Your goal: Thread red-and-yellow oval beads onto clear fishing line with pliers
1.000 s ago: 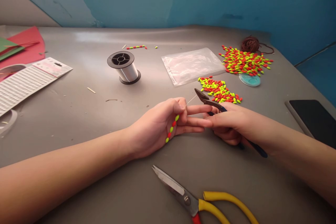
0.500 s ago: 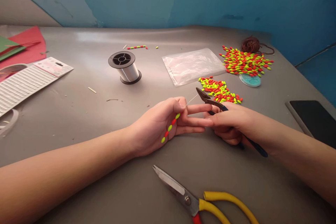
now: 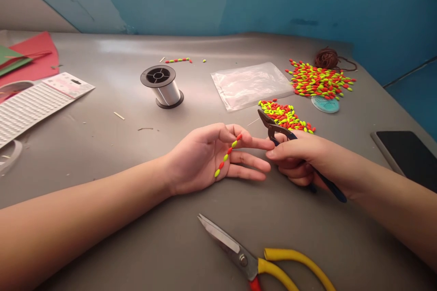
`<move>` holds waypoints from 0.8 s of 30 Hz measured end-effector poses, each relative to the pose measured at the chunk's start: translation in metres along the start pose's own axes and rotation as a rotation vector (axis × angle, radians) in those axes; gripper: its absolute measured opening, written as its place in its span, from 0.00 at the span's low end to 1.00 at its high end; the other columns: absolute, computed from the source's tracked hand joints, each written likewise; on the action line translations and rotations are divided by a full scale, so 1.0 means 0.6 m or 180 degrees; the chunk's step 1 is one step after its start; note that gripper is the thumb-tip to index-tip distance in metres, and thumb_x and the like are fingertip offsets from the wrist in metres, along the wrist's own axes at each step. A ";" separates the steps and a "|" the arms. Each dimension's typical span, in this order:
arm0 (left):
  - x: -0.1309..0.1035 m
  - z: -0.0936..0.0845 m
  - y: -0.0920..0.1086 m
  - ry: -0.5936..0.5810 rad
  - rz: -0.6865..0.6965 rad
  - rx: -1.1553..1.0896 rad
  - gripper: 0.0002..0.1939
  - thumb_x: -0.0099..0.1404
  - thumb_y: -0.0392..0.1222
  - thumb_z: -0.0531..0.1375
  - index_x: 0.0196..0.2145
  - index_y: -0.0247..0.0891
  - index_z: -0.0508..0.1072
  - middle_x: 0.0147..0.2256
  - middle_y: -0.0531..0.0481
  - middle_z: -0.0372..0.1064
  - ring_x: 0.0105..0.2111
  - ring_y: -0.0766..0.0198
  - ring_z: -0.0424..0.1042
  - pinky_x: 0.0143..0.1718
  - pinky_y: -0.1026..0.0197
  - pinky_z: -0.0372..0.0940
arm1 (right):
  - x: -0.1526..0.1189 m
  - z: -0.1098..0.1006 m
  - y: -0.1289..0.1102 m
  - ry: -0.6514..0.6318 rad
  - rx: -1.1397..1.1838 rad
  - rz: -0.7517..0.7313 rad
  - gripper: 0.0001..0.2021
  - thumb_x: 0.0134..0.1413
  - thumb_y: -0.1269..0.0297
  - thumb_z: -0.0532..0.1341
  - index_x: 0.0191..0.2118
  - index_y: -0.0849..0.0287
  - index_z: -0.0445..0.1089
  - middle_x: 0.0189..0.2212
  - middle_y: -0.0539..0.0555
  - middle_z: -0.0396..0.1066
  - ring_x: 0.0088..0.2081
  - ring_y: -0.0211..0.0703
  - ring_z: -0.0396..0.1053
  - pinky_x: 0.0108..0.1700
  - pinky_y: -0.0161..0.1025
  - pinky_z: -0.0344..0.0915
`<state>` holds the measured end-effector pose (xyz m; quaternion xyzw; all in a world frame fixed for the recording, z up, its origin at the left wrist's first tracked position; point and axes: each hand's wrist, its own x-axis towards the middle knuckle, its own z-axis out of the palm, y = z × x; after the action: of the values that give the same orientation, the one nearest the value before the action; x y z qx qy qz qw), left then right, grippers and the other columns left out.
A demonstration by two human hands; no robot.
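Between the thumb and index finger of my left hand (image 3: 218, 154), palm turned up, is a short string of beads (image 3: 226, 157), red and yellow-green by turns. It lies slanting across the palm, and my other fingers are stretched out. My right hand (image 3: 300, 154) grips dark pliers (image 3: 269, 122) with blue handles, their jaws pointing up and left. A thin piece of clear line (image 3: 253, 122) shows by the jaw tips; whether the jaws touch it I cannot tell. My left index fingertip meets the right thumb area.
Yellow-handled scissors (image 3: 242, 259) lie in front. Behind stand a spool of clear line (image 3: 167, 93), a plastic bag (image 3: 252, 84), loose bead piles (image 3: 317, 79) and brown yarn (image 3: 326, 58). A phone (image 3: 409, 154) lies right, a card of white stick-on pearls (image 3: 41, 104) left.
The bead string has shifted up and right in my left hand, with a red bead now showing at its upper end. The left fingers have spread a little. The pliers have moved slightly.
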<state>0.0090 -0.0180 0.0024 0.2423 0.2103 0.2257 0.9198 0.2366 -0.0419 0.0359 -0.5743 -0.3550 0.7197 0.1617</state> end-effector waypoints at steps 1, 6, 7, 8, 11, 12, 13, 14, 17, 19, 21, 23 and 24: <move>0.000 -0.003 0.001 -0.0058 -0.0010 -0.0027 0.10 0.55 0.34 0.59 0.37 0.34 0.73 0.55 0.35 0.78 0.45 0.50 0.83 0.55 0.44 0.75 | 0.000 0.000 0.001 0.0013 0.0042 0.0003 0.18 0.51 0.64 0.68 0.28 0.52 0.53 0.19 0.39 0.43 0.20 0.31 0.35 0.20 0.33 0.35; -0.001 -0.013 0.001 -0.0279 -0.0035 0.0029 0.33 0.35 0.24 0.57 0.43 0.36 0.72 0.55 0.39 0.76 0.50 0.49 0.81 0.58 0.43 0.73 | 0.001 0.000 0.004 0.0030 0.0140 0.0021 0.24 0.51 0.63 0.69 0.26 0.53 0.48 0.19 0.39 0.43 0.20 0.30 0.36 0.20 0.32 0.36; -0.001 -0.014 0.000 -0.0307 -0.0043 0.0059 0.34 0.35 0.23 0.57 0.44 0.36 0.71 0.55 0.40 0.76 0.50 0.50 0.81 0.58 0.44 0.73 | 0.001 0.000 0.004 0.0028 0.0140 0.0013 0.23 0.51 0.63 0.69 0.26 0.53 0.48 0.19 0.39 0.43 0.20 0.30 0.36 0.20 0.32 0.36; -0.001 -0.014 -0.001 -0.0327 -0.0045 0.0084 0.35 0.36 0.22 0.57 0.46 0.37 0.71 0.55 0.41 0.75 0.51 0.50 0.81 0.59 0.44 0.73 | 0.001 0.000 0.003 0.0025 0.0141 0.0005 0.23 0.51 0.63 0.69 0.26 0.53 0.49 0.19 0.39 0.44 0.20 0.30 0.36 0.20 0.32 0.36; -0.001 -0.014 -0.002 -0.0339 -0.0020 0.0141 0.35 0.39 0.20 0.58 0.48 0.38 0.70 0.56 0.41 0.74 0.51 0.51 0.81 0.60 0.47 0.72 | 0.001 0.002 0.003 0.0020 0.0122 -0.0021 0.22 0.51 0.64 0.69 0.26 0.53 0.50 0.18 0.39 0.44 0.20 0.30 0.35 0.19 0.32 0.36; -0.002 -0.013 -0.002 -0.0336 -0.0015 0.0147 0.36 0.40 0.20 0.58 0.49 0.38 0.70 0.57 0.40 0.74 0.51 0.52 0.81 0.60 0.47 0.72 | 0.001 0.002 0.003 0.0034 0.0111 -0.0018 0.21 0.51 0.63 0.69 0.26 0.53 0.51 0.18 0.39 0.44 0.20 0.30 0.35 0.19 0.32 0.36; -0.002 -0.013 -0.002 -0.0340 -0.0013 0.0143 0.36 0.40 0.20 0.58 0.49 0.38 0.70 0.56 0.40 0.74 0.52 0.52 0.81 0.60 0.47 0.72 | 0.002 0.002 0.003 0.0045 0.0099 -0.0008 0.21 0.51 0.63 0.69 0.27 0.53 0.51 0.18 0.39 0.44 0.20 0.30 0.35 0.20 0.32 0.36; -0.002 -0.012 -0.002 -0.0346 -0.0015 0.0131 0.36 0.40 0.20 0.58 0.49 0.38 0.70 0.56 0.40 0.74 0.51 0.51 0.81 0.60 0.47 0.72 | 0.002 0.001 0.004 0.0047 0.0086 0.0004 0.21 0.51 0.63 0.69 0.27 0.53 0.51 0.18 0.39 0.43 0.20 0.30 0.34 0.20 0.32 0.36; -0.001 -0.012 -0.001 -0.0344 -0.0019 0.0072 0.36 0.38 0.21 0.58 0.48 0.38 0.70 0.55 0.40 0.75 0.52 0.50 0.81 0.60 0.47 0.72 | 0.002 -0.001 0.004 -0.0015 0.0043 0.0058 0.22 0.52 0.62 0.69 0.27 0.53 0.50 0.18 0.39 0.43 0.21 0.30 0.34 0.20 0.33 0.35; 0.001 -0.013 -0.001 -0.0361 -0.0033 0.0041 0.37 0.37 0.22 0.57 0.48 0.37 0.70 0.54 0.40 0.75 0.52 0.48 0.81 0.60 0.46 0.71 | 0.002 -0.002 0.003 -0.0046 0.0014 0.0073 0.22 0.53 0.61 0.69 0.27 0.53 0.50 0.18 0.39 0.43 0.20 0.30 0.35 0.20 0.33 0.35; 0.002 -0.014 -0.001 -0.0389 -0.0048 0.0017 0.37 0.36 0.23 0.56 0.48 0.37 0.70 0.53 0.40 0.76 0.52 0.48 0.81 0.61 0.45 0.70 | 0.001 -0.001 0.002 -0.0007 0.0006 0.0055 0.22 0.53 0.62 0.69 0.27 0.53 0.49 0.18 0.39 0.43 0.20 0.30 0.35 0.20 0.33 0.35; 0.003 -0.014 -0.002 -0.0414 -0.0050 0.0010 0.38 0.36 0.23 0.56 0.49 0.38 0.70 0.53 0.41 0.76 0.52 0.49 0.81 0.61 0.45 0.69 | 0.001 0.000 0.002 0.0049 0.0019 0.0024 0.22 0.52 0.62 0.68 0.27 0.53 0.49 0.18 0.39 0.44 0.20 0.30 0.35 0.20 0.32 0.35; 0.003 -0.014 -0.002 -0.0413 -0.0048 0.0016 0.38 0.36 0.23 0.55 0.48 0.38 0.70 0.53 0.41 0.76 0.52 0.49 0.81 0.61 0.44 0.69 | 0.001 0.001 0.002 0.0067 0.0028 0.0005 0.22 0.52 0.62 0.68 0.27 0.53 0.50 0.18 0.39 0.44 0.20 0.29 0.35 0.20 0.32 0.36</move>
<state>0.0065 -0.0150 -0.0056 0.2571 0.1527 0.2021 0.9326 0.2360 -0.0426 0.0350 -0.5814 -0.3497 0.7153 0.1673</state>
